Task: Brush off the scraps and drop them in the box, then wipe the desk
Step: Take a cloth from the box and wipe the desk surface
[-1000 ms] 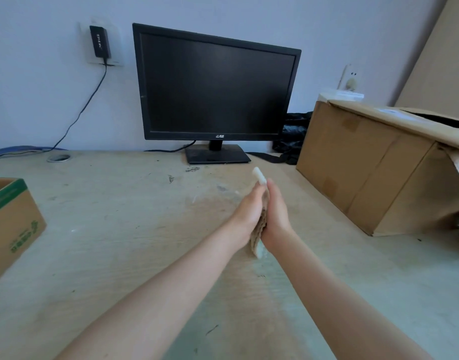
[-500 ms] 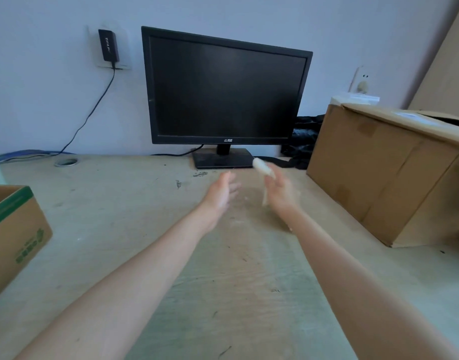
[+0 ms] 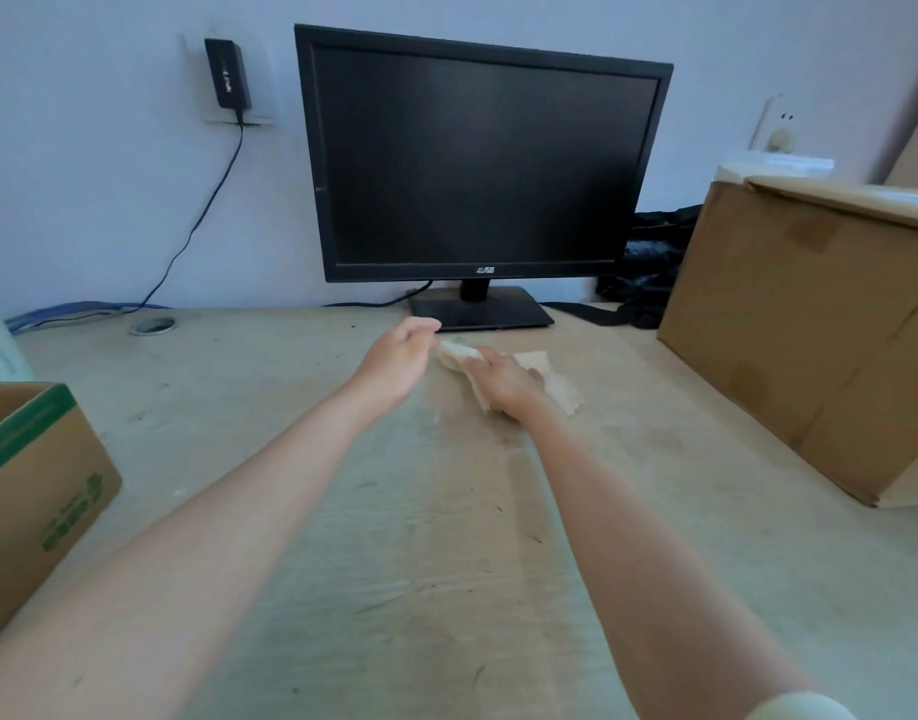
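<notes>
A pale, worn cloth lies flat on the wooden desk just in front of the monitor base. My right hand presses down on it, palm on the cloth. My left hand hovers beside the cloth's left end, fingers loosely apart and holding nothing. A small open cardboard box with a green stripe stands at the desk's left edge. Tiny dark specks are scattered over the desk surface.
A black monitor stands at the back against the wall. A large cardboard box fills the right side. A black bag lies between them. A cable grommet sits at the back left.
Both hands held the cloth pressed between them in the air, then parted. The right hand has brought the cloth down flat on the desk, farther forward; the left hand has let go.
</notes>
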The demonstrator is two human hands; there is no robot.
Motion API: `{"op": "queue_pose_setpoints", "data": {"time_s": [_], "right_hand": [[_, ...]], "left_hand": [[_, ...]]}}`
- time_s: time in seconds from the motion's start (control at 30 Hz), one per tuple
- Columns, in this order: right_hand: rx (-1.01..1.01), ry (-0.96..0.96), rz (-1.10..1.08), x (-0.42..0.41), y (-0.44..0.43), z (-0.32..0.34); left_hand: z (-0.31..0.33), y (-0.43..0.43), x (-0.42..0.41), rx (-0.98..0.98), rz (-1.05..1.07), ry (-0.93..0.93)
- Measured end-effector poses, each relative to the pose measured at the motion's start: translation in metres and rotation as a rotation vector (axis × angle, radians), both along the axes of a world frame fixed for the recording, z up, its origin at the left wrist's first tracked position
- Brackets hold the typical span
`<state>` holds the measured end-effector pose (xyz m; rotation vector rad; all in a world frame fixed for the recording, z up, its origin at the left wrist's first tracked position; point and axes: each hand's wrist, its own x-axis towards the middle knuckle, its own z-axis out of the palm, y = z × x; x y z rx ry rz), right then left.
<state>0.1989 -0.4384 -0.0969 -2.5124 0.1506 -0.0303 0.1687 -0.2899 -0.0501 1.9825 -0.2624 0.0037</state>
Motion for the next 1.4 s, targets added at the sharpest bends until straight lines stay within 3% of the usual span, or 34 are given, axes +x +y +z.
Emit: {"op": "queue_pose_setpoints", "data": {"time_s": [0.1,0.23,0.37,0.43,0.57,0.77,1.13,1.4], "right_hand": [[0.033,0.063,0.068,0.005,0.014,0.001],[0.515,0.198,0.153,-0.005,0.007,0.003],[0.627,0.036,0.111,-0.023,0.007,0.005],[0.556,-0.034,0.092,-0.033,0.008,0.004],[-0.107,0.047,0.192,-0.037,0.021,-0.002],[-0.247,0.093,0.273,-0.053,0.025,0.003],[-0.288,0.075,0.365,-0.116,0.015,-0.009],[-0.298,0.075,0.335,-0.163,-0.017,-0.009]], "left_hand": [[-0.007,0.017,0.004,0.044,0.078,-0.051],[-0.02,0.021,0.002,0.093,0.089,-0.13],[-0.029,0.004,-0.005,0.228,0.063,-0.195],[-0.032,-0.007,-0.008,0.454,0.034,-0.234],[-0.047,-0.016,-0.013,0.792,-0.092,-0.191],[-0.028,-0.01,-0.03,0.969,-0.105,-0.195],[-0.023,0.004,-0.075,0.986,-0.289,-0.196],[-0.032,-0.006,-0.076,0.582,-0.357,-0.09]]}}
